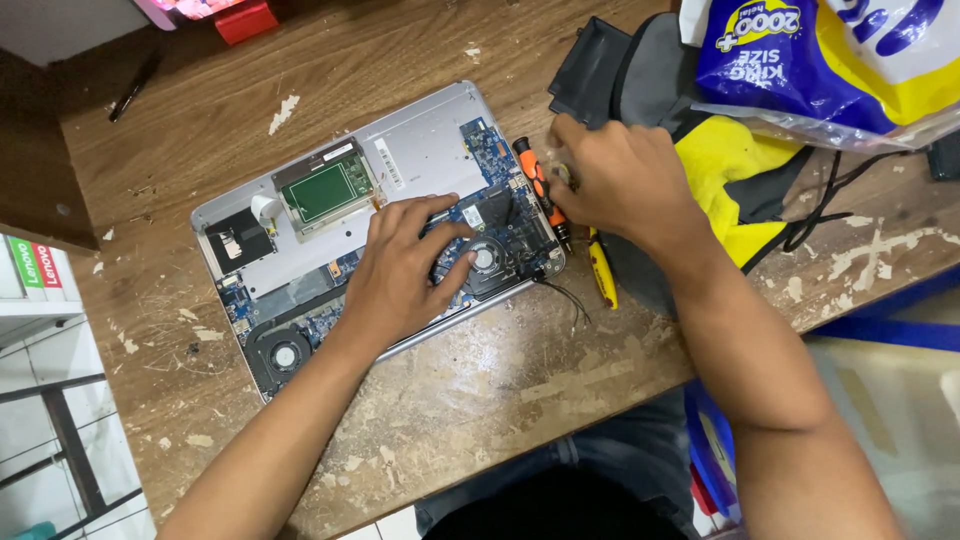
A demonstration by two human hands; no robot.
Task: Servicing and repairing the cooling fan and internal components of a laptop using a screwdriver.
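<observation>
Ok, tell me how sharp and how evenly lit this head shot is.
Head view: light is soft and even, with only faint shadows under the left hand on the opened laptop; the right hand at the orange screwdriver is slightly motion-blurred; the plastic bag shows mild glare; the wooden table reads sharp.

Both forearms are bare, with no sleeves, watch or rings showing; the left hand (405, 275) and right hand (615, 180) wear no gloves; dark blue jeans (600, 460) cover the legs

One opened laptop (400, 190), two cooling fans (484, 258), two screwdrivers (540, 190), two hands (405, 265)
</observation>
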